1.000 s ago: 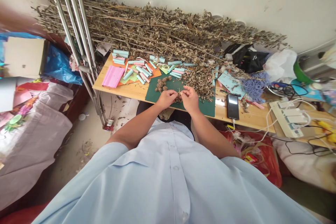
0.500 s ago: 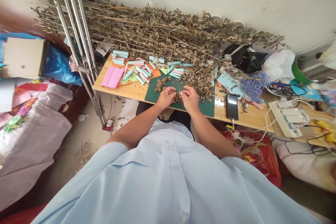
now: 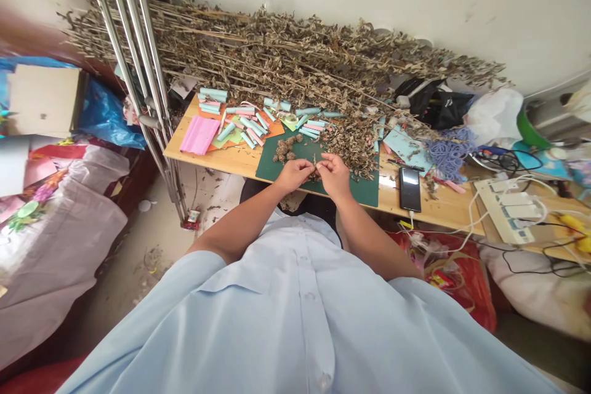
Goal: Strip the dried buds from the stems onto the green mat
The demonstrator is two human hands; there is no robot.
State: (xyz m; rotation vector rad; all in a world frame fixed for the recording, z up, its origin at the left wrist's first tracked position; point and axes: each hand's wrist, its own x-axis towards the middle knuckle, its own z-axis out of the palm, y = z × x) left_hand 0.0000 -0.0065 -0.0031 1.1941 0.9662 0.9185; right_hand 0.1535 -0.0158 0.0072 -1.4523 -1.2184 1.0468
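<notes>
My left hand (image 3: 294,175) and my right hand (image 3: 334,176) meet over the front edge of a green cutting mat (image 3: 364,192), fingers pinched. A thin dried sprig (image 3: 314,160) stands up between the fingertips, its lower end hidden; my right fingers close on it. What the left fingertips pinch is too small to make out. Several brown balls of dried plant (image 3: 285,149) sit on the mat beyond my left hand. A heap of loose dried leaves (image 3: 353,144) lies just right of and behind my right hand.
Long dried stalks (image 3: 277,49) line the wall side. Blue and pink paper rolls (image 3: 249,126) and a pink sheet (image 3: 199,135) lie left. A phone (image 3: 409,188), purple yarn (image 3: 447,154) and a power strip (image 3: 503,209) are right. Metal crutches (image 3: 138,68) lean at the table's left end.
Half a second ago my fingertips were slightly farther apart; now my left fingers have come in close to the right ones and the sprig. The surrounding things stay in place.
</notes>
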